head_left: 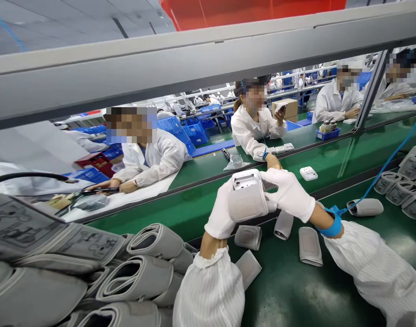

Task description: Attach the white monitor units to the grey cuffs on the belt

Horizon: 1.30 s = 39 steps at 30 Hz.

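Note:
Raised over the bench edge is a rolled grey wrist cuff (247, 203) with a white plastic housing (246, 181) on its top, its inner side showing. My left hand (220, 211), in a white glove, wraps the cuff from the left, most fingers hidden behind it. From the right, my gloved right hand (289, 193) grips the cuff's edge between thumb and fingers. A blue wrist strap (332, 223) with a cord circles my right wrist. Several loose grey cuffs, one a rolled cuff (310, 245), lie on the green bench below my hands.
Stacked grey cuffs (142, 277) crowd the left; more cuffs (403, 190) sit at far right. A white housing (308, 173) lies on the green conveyor (344, 159). Across it, co-workers in white coats sit. A grey beam (180, 59) spans overhead, and a blue cord (392, 154) runs right.

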{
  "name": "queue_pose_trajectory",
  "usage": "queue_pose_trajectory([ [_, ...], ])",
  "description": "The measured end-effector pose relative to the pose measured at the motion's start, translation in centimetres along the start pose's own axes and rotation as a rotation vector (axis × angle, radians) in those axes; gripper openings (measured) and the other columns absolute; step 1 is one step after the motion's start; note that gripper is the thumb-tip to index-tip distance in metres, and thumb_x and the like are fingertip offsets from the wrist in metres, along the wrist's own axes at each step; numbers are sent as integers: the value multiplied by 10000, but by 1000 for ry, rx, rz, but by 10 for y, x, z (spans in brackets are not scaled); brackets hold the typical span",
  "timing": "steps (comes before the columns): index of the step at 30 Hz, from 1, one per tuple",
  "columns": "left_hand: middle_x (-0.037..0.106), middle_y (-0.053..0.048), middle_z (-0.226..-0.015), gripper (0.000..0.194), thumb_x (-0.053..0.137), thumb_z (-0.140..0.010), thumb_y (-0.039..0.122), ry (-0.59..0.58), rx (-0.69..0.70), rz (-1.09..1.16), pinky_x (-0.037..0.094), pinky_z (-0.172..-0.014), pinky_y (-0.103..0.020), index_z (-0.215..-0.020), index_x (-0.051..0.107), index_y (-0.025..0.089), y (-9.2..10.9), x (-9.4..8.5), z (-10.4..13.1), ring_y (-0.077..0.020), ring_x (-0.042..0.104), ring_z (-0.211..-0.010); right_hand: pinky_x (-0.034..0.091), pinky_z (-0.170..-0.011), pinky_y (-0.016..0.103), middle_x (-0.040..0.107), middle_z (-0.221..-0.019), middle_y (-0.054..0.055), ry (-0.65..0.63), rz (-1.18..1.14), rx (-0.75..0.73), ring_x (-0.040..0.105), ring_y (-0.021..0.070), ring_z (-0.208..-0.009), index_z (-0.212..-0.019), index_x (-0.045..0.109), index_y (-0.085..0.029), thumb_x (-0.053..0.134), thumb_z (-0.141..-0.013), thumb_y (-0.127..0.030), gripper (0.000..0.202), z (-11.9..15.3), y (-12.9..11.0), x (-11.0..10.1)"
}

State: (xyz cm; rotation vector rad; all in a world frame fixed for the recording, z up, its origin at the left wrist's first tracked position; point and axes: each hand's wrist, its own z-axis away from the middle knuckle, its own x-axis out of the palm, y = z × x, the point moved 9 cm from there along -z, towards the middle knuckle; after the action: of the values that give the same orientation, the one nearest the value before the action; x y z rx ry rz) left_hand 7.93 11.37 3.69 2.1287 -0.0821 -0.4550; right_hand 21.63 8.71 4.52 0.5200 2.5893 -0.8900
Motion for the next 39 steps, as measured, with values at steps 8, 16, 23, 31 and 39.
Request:
queue_pose_trajectory([
  [8, 757, -126, -1157, 406, 765, -734, 364, 132, -148, 118, 544, -978, -400, -1069, 721, 139, -42, -3, -5, -259, 698, -1024, 563, -850, 339, 745, -875, 54, -18, -236, 339, 690, 257, -895, -962, 802, -128, 705, -779, -299, 268, 10, 46, 18],
  [16, 776, -99, -1003, 246, 676, -749, 262, 203, -184, -182, 522, -929, -380, -955, 738, 144, -50, -18, -3, -270, 683, -977, 583, -607, 308, 773, -990, 86, -187, -237, 648, 720, 216, -723, -1381, 657, -161, 589, -946, -625, 640, 25, 72, 43],
  [23, 764, -58, -913, 244, 754, -724, 219, 213, -276, -284, 521, -870, -338, -960, 749, 156, -95, -29, 3, -250, 683, -912, 568, -674, 249, 776, -1027, 58, -462, -199, 706, 710, 208, -870, -1157, 772, -163, 913, -675, -456, 582, 11, 80, 102],
  [31, 716, -180, -1278, 354, 687, -843, 144, 282, -588, -262, 480, -1060, -421, -1196, 710, 149, -162, -39, 17, -309, 654, -1228, 565, -823, 284, 770, -988, 128, -424, 148, 792, 725, 275, -998, -962, 791, -93, 887, -703, -342, 373, -8, 153, 131],
  [39, 609, -185, -1456, 423, 685, -922, 240, 196, -693, -322, 413, -1161, -470, -1331, 645, 138, -169, -38, 15, -294, 567, -1373, 537, -1025, 464, 645, -1326, 133, -372, 462, 846, 641, 263, -1203, -1282, 643, -130, 652, -1006, -429, 407, -36, 207, 153],
])
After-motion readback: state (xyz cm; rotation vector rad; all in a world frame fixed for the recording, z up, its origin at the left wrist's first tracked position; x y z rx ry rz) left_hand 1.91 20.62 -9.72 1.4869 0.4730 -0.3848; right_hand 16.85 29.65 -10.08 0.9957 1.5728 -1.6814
